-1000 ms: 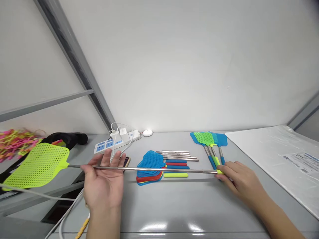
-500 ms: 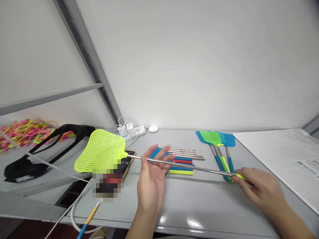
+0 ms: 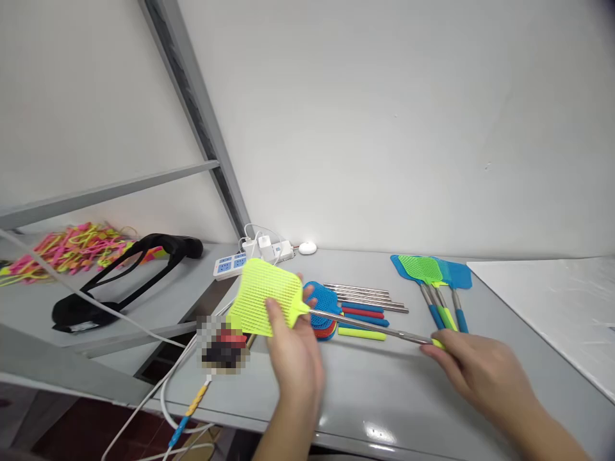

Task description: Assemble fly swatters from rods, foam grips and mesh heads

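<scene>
Yellow-green plastic, pierced all over with small holes, makes the flat, round-cornered head of the swatter (image 3: 264, 298) I am watching; its smooth metal shaft (image 3: 355, 322) slopes down to the right, held up in front of the table (image 3: 379, 384). My left hand (image 3: 295, 358) pinches the head near its neck, thumb on the near face and fingers behind, while my right hand (image 3: 480, 365) is closed around the yellow-green handle (image 3: 438, 344) at the other end. Beyond the shaft lies one stack of perforated heads (image 3: 323, 298), blue on top and red lower down; its exact count is hidden. Next to it I see at least four slim, shiny rods (image 3: 365, 294) and a row of tubular grips (image 3: 362, 333): one red, one yellow-green and at least two blue. Farther right, a fanned group of assembled swatters (image 3: 423, 269) shows at least three handles, blue and green. Against a second ago, the shaft between head and handle looks much shorter, and the left hand, then an open palm beneath the metal, has come to the head. The stack, rods and grips remain together on the table.
</scene>
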The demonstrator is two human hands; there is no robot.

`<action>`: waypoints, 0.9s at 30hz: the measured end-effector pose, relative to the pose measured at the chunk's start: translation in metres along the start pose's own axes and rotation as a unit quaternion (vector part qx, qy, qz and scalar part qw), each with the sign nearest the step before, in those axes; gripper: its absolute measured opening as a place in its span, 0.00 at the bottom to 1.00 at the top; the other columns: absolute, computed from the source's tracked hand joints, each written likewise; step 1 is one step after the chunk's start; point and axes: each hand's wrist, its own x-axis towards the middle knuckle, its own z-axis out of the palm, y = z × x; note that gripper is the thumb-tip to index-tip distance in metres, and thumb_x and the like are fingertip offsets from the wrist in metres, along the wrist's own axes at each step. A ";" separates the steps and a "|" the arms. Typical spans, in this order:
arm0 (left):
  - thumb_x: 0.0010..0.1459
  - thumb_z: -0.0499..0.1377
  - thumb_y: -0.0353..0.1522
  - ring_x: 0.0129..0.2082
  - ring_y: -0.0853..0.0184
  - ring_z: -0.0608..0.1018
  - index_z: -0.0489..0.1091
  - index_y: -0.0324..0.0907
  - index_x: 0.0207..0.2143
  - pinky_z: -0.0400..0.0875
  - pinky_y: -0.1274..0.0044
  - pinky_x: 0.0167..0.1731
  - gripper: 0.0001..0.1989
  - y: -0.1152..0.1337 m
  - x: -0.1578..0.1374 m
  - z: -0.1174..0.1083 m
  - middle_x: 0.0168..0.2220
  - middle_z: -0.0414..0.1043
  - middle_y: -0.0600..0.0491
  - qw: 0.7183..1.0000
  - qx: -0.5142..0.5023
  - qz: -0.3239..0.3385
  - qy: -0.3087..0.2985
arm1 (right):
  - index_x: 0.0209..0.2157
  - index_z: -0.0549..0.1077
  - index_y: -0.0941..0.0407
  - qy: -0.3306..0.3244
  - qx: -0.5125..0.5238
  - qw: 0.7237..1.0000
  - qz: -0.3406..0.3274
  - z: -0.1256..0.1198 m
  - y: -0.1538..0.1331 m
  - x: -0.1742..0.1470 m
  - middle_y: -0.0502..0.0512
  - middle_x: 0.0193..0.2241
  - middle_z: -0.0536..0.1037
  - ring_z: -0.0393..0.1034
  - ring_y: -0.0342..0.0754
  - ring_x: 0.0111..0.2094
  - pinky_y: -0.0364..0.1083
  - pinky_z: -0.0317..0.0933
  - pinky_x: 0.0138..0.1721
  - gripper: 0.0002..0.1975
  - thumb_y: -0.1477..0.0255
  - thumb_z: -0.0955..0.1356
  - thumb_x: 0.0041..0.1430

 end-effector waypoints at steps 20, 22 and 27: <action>0.62 0.57 0.46 0.45 0.58 0.79 0.73 0.37 0.48 0.74 0.72 0.40 0.22 -0.016 -0.027 0.010 0.47 0.77 0.41 0.972 0.069 -0.138 -0.179 | 0.34 0.65 0.54 -0.324 0.717 0.541 0.295 -0.018 -0.072 0.048 0.41 0.20 0.54 0.43 0.39 0.19 0.40 0.42 0.19 0.19 0.54 0.58 0.67; 0.61 0.57 0.47 0.49 0.57 0.77 0.71 0.39 0.50 0.73 0.72 0.42 0.24 -0.021 -0.022 0.006 0.51 0.75 0.41 0.961 0.104 -0.152 -0.206 | 0.40 0.67 0.54 -0.281 0.701 0.593 0.277 -0.023 -0.068 0.045 0.43 0.23 0.58 0.49 0.39 0.21 0.40 0.49 0.23 0.16 0.56 0.59 0.68; 0.58 0.62 0.45 0.56 0.57 0.72 0.64 0.49 0.59 0.70 0.72 0.47 0.27 -0.032 -0.015 -0.005 0.58 0.69 0.46 0.929 0.235 -0.120 -0.261 | 0.55 0.63 0.53 -0.132 0.451 0.811 0.348 -0.035 -0.026 0.032 0.46 0.25 0.63 0.61 0.44 0.25 0.44 0.58 0.29 0.20 0.58 0.57 0.68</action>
